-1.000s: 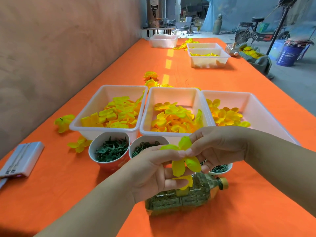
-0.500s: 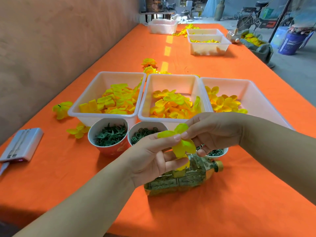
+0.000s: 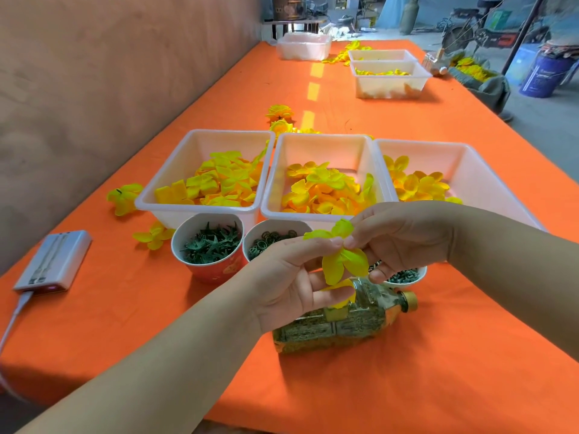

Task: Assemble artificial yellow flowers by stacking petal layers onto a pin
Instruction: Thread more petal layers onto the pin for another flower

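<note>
A person's two hands meet over the near edge of an orange bench, both pinching one yellow petal layer held in the air just above a clear bottle that lies on its side. The left hand reaches in from the near-left corner with the palm turned up towards the camera; its thumb and forefinger close on the centre of the petals, and the lower fingers curl beneath them. The right hand comes in from the right edge with its back uppermost, fingers bent, thumb and forefinger tips nipping the same centre and touching the left hand's fingertips. Any pin is hidden behind the fingers. Farther across the bench, three white trays stand edge to edge in a row, the left tray, middle tray and right tray, each holding loose yellow petals. Just in front of them sit a red cup of green leaf pieces, a second cup of small rings and, partly hidden by the right hand, a small white bowl. A white power bank lies near the left edge, cable attached.
</note>
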